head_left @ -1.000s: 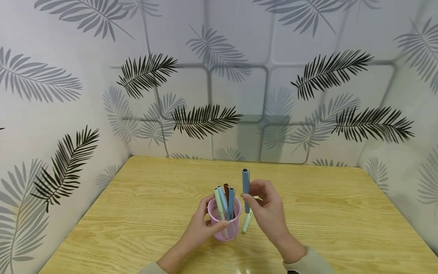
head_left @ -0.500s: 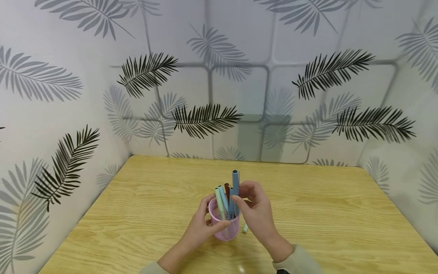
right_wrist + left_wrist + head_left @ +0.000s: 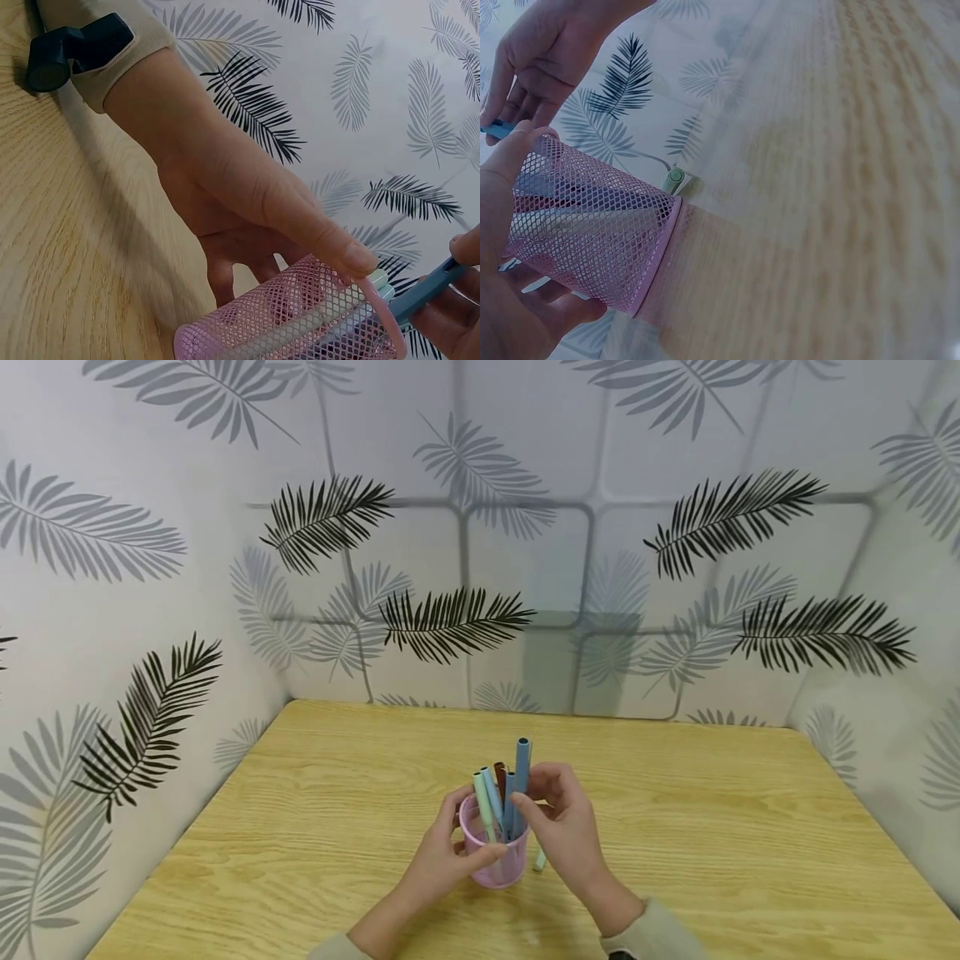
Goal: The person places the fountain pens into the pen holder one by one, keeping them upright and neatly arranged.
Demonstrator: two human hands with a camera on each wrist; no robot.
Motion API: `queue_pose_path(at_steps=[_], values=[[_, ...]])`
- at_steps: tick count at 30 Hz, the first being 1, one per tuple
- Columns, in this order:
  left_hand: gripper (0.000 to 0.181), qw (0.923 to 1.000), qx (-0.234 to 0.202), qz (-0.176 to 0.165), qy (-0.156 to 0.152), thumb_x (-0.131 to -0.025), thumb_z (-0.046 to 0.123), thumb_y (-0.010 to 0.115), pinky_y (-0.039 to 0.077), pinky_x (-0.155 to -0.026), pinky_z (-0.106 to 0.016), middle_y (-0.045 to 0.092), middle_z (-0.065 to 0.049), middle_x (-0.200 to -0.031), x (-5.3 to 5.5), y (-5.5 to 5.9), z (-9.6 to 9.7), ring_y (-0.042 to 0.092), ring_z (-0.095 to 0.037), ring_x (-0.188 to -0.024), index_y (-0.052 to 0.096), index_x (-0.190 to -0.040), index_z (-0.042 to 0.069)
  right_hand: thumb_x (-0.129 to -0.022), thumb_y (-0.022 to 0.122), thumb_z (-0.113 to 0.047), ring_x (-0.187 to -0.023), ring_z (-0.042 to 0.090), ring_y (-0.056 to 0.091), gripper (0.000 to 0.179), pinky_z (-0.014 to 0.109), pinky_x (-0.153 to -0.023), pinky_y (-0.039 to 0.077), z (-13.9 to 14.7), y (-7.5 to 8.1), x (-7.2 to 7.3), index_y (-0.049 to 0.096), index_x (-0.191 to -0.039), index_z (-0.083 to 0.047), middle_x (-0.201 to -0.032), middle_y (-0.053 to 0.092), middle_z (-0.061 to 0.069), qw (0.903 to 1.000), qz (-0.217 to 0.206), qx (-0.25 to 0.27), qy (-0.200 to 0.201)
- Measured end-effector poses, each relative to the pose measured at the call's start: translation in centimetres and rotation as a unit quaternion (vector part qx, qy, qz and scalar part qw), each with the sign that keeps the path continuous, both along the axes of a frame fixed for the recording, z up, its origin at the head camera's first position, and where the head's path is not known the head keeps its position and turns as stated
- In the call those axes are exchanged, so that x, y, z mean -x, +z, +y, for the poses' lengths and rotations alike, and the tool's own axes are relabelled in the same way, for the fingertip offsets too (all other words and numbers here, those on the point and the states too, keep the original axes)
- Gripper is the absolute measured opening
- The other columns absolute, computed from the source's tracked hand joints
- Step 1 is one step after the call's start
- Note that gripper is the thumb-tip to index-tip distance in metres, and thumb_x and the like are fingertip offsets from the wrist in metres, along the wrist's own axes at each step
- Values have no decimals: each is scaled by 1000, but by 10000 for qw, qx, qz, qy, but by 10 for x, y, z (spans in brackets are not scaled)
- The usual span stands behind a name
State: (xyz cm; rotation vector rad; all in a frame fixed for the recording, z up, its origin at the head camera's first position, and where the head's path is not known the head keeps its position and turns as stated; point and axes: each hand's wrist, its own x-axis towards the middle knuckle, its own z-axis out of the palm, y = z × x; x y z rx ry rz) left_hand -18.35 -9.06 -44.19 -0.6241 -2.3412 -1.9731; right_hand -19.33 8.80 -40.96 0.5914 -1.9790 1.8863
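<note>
My left hand (image 3: 438,852) grips a pink mesh pen cup (image 3: 501,868) upright on the table, thumb near the rim. Several capped pens lean inside: a light green pen (image 3: 482,797), a light blue pen (image 3: 491,787), a dark red pen (image 3: 499,773) and a blue pen (image 3: 510,802). Between thumb and fingers, my right hand (image 3: 566,831) pinches another blue pen (image 3: 522,760), its lower part inside the cup and its top above the others. In the right wrist view, this blue pen (image 3: 427,291) slants across the rim.
A light green pen (image 3: 539,860) lies on the wooden table (image 3: 712,827) just right of the cup, partly hidden by the right hand. Leaf-patterned walls (image 3: 420,552) enclose the table at the back and sides.
My right hand has brought the blue pen left over the cup and lowered it in among the other pens. The left hand has kept its grip on the cup.
</note>
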Motion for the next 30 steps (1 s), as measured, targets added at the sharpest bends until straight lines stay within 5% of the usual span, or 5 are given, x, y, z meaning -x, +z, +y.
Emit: queue_pose_path(at_steps=[12,22,30], values=[[75,10000,38,41,11,-81,18,74,46,-90,-47,40,-10,-138,-1,3,1,43,-31,-121,29,-141,13,-80,72,-5,-77,17,58,31,24,-59,49,14,-7,1,55,-106,-9,-90,62,3,9941,-349,-929,-438],[75,10000,13,36,-16,-81,17,74,46,-90,-47,40,-11,-137,1,1,1,43,-31,-121,29,-141,12,-82,70,-5,-78,16,56,18,28,-65,49,22,-8,-1,59,-96,-8,-88,60,2,9836,-808,-1511,-568],[76,10000,11,-9,11,-81,18,74,46,-91,-46,41,-10,-135,0,-1,2,43,-31,-120,29,-141,13,-82,70,-4,-72,13,56,10,31,-69,50,26,-17,3,63,-87,-9,-79,60,-2,9806,-788,-1688,-610]])
